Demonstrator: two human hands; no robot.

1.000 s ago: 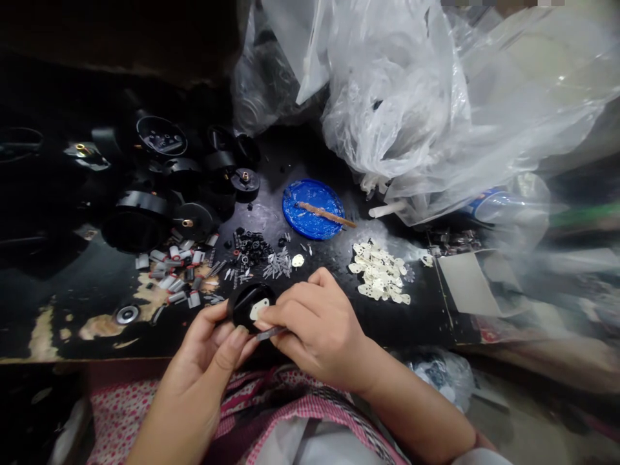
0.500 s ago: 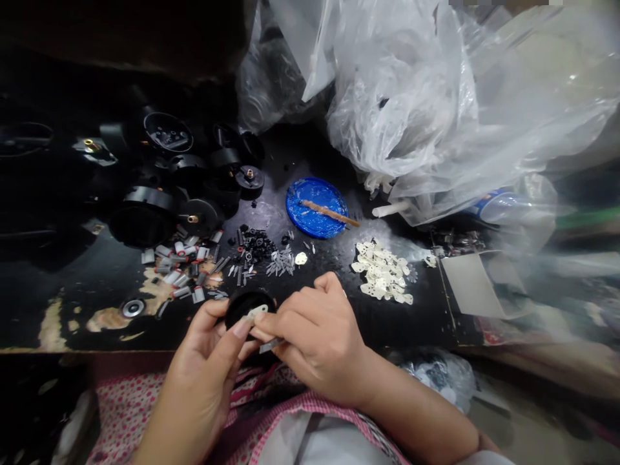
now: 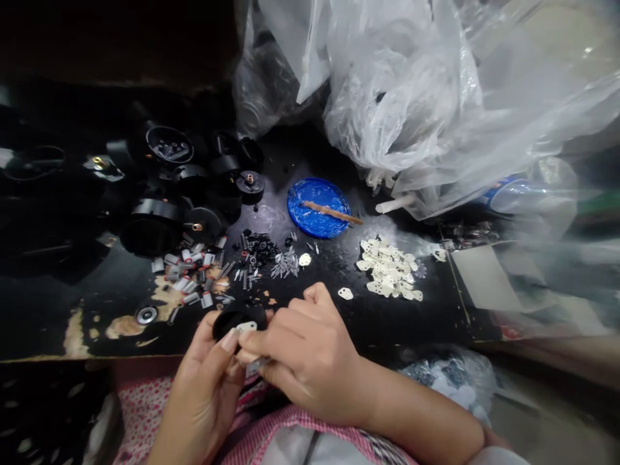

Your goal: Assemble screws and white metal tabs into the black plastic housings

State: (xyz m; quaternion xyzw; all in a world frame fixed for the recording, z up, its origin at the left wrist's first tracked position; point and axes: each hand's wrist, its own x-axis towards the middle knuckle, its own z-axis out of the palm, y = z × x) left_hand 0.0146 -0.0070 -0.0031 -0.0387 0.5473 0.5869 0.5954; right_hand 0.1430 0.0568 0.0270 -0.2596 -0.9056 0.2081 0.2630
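My left hand (image 3: pixel 206 378) is closed around a black round housing (image 3: pixel 227 321), held just off the front edge of the bench. A small pale plate with holes (image 3: pixel 248 327) lies at the housing's mouth, with my left thumb against it. My right hand (image 3: pixel 312 352) pinches at the same plate, thumb and forefinger together. Below those fingers a flat grey metal piece (image 3: pixel 254 366) sticks out of the right hand; most of it is hidden, so I cannot tell its kind.
A pile of pale plates (image 3: pixel 390 268) lies to the right, with one loose plate (image 3: pixel 345 294) beside it. A blue lid of grease (image 3: pixel 314 223) holds a brown stick (image 3: pixel 332 212). Grey cylinders (image 3: pixel 186 271), springs and black housings (image 3: pixel 150 226) crowd the left. Plastic bags (image 3: pixel 402 110) hang behind.
My hands and the housing have shifted slightly left and down in view. A loose pale plate beyond my right hand now shows. Both hands keep their hold.
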